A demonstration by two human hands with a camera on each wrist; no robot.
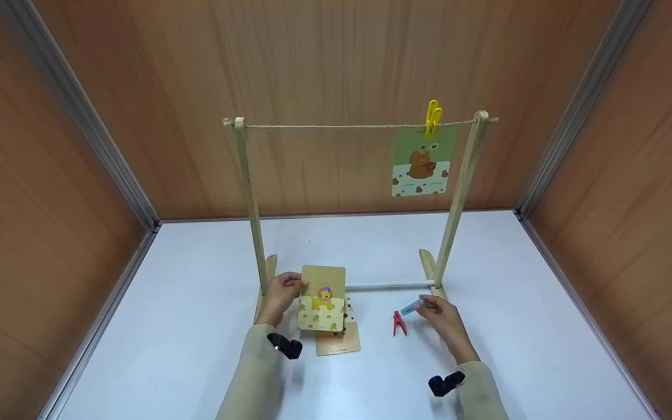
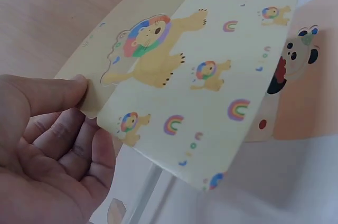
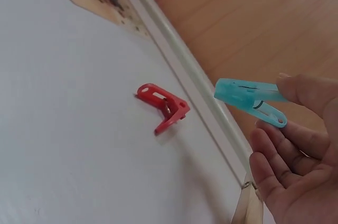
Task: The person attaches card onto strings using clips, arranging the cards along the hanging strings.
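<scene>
My left hand [image 1: 280,296] pinches a yellow lion card [image 1: 322,298] by its edge, lifted above the table. In the left wrist view the thumb lies on the face of the card [image 2: 163,76], and a panda card [image 2: 296,57] shows behind it. My right hand [image 1: 442,322] pinches a blue clothespin [image 1: 412,307] between thumb and fingers. A red clothespin [image 1: 399,324] sits on the white table just left of it, also seen in the right wrist view. From the string [image 1: 336,126] hangs a green bear card [image 1: 422,166], clipped by a yellow clothespin [image 1: 433,118].
A wooden frame with a left post [image 1: 249,204] and right post [image 1: 461,198] carries the string. Its pale crossbar [image 1: 391,286] runs low over the table. An orange-tan card [image 1: 339,345] lies under the lion card. Wood-grain panels surround the white table [image 1: 184,326].
</scene>
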